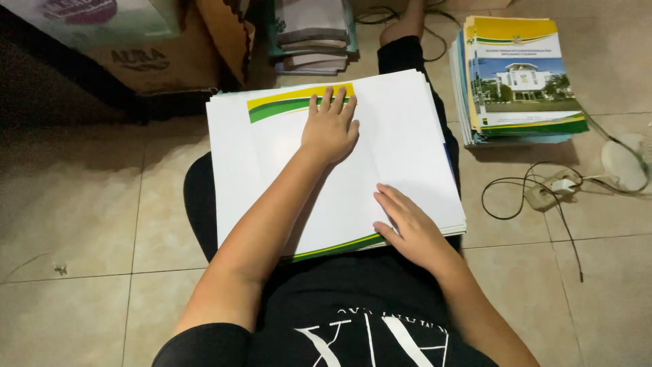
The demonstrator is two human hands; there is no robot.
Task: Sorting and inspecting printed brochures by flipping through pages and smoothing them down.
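Bare tiled floor (81, 224) lies open at nine o'clock. A stack of white printed sheets (407, 136) rests on the seated person's lap, centre. The left hand (331, 126) presses flat, fingers spread, at twelve o'clock on the stack. The right hand (407, 224) lies open at its five o'clock edge. A booklet pile (519, 78) and tangled cable (536, 187) crowd two o'clock.
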